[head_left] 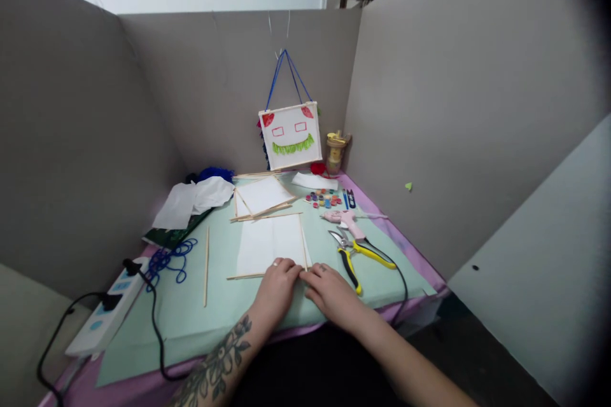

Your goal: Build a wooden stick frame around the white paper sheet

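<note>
A white sheet of paper (260, 245) lies in front of me, with thin wooden sticks along its far, right and near sides. My left hand (279, 283) is closed on the near wooden stick (241, 277), close to its right end. At the near right corner, my right hand (329, 289) has its fingers closed where this stick meets the right-side stick (303, 241). The hands nearly touch, and the fingers cover the joint. Another wooden stick (207, 267) lies apart to the left. Behind is a second paper (265, 195) with sticks around it.
Pruning shears (356, 254), a pink glue gun (346, 219) and small paint pots (327, 198) lie to the right. Blue cord (167, 261) and a power strip (107, 315) with black cables sit left. A decorated panel (291, 137) hangs at the back wall.
</note>
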`<state>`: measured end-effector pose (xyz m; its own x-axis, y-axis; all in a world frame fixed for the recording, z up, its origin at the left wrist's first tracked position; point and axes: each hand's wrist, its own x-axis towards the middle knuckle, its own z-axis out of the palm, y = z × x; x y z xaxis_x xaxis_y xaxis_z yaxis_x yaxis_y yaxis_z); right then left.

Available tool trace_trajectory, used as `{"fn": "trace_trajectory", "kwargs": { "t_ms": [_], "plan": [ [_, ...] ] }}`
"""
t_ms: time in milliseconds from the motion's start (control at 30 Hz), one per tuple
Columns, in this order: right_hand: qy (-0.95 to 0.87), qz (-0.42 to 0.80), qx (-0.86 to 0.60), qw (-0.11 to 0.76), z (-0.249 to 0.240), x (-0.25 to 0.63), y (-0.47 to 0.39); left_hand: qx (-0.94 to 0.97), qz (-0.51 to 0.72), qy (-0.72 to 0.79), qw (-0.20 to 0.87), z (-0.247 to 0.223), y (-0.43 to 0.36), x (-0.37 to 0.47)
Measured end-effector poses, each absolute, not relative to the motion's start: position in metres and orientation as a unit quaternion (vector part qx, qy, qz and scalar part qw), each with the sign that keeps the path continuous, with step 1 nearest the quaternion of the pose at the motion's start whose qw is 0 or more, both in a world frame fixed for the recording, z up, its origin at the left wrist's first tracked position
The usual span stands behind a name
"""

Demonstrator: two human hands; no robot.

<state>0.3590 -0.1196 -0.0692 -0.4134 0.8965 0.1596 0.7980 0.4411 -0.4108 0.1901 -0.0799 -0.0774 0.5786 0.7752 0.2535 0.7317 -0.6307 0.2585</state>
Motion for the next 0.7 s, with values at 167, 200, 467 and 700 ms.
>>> {"fn": "trace_trajectory", "kwargs": {
  "t_ms": [167,200,467,700],
  "plan": [
    [-0.829,0.129,-0.495,0.227,-0.085,0.366,-0.109,0.887,0.177,0.42,0.068,-0.086,-0.078,0.19],
    [-0.83,0.129,-0.488,0.237,-0.087,0.368,-0.109,0.887,0.177,0.421,0.068,-0.087,-0.077,0.19],
    [-0.835,0.123,-0.461,0.275,-0.089,0.368,-0.113,0.884,0.19,0.42,0.071,-0.089,-0.078,0.191],
    [-0.836,0.117,-0.456,0.283,-0.091,0.369,-0.11,0.884,0.193,0.418,0.078,-0.09,-0.077,0.19]
  ]
}}
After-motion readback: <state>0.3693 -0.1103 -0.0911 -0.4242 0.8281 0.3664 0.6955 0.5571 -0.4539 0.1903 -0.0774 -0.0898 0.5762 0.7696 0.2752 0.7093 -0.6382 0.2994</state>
